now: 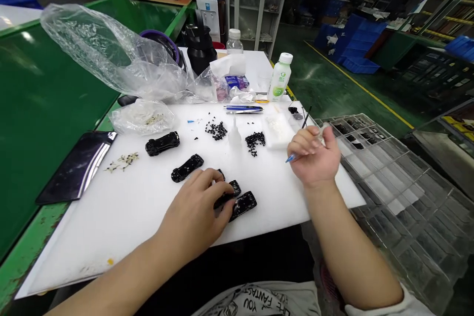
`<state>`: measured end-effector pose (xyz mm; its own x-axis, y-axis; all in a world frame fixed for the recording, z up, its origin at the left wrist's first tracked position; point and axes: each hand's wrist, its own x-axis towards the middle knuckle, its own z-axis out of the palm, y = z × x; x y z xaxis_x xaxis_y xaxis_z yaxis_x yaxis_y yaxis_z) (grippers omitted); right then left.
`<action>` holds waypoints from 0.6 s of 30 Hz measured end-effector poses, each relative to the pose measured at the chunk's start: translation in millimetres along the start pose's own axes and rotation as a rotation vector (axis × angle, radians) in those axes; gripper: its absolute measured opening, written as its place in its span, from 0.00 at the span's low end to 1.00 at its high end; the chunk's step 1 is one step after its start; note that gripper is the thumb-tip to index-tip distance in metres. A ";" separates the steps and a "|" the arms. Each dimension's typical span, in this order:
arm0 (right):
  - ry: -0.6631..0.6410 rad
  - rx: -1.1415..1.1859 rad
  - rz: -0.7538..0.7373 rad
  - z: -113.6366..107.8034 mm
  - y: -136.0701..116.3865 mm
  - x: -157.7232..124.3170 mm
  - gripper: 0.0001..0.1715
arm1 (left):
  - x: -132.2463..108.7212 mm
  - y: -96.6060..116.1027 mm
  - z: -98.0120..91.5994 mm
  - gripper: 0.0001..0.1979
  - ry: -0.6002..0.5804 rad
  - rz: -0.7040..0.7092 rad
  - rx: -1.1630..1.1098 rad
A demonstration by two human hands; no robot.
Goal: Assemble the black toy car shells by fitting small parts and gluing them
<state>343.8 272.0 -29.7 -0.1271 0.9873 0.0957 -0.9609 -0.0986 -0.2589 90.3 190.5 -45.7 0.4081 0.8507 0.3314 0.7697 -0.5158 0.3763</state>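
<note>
Now, left hand half-curled over cars, six o'clock, grip hidden from me; right hand, three o'clock, curled around pen; seemingly positioning; next needs steadiness.

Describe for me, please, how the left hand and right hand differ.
The left hand is palm down; the right hand turns its palm towards the camera. The left hand has its fingers at a black toy car; the right hand holds a blue-tipped tool. Both are bare.

Dim light, green floor with yellow line, cabinet beside water dispenser, stacked blue crates, green panel
</note>
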 end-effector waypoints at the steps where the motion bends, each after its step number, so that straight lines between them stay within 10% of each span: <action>1: 0.012 -0.046 0.007 -3.6 2.7 -1.5 0.13 | 4.3 2.7 2.6 0.07 -0.032 -0.022 0.013; 18: -0.019 -0.242 -0.023 -1.2 6.2 -15.9 0.15 | 25.3 17.6 4.7 0.09 -0.166 0.085 0.165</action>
<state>340.1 255.9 -34.0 -0.1128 0.9861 0.1218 -0.8767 -0.0411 -0.4792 116.5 203.5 -34.8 0.5394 0.8169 0.2041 0.7934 -0.5743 0.2018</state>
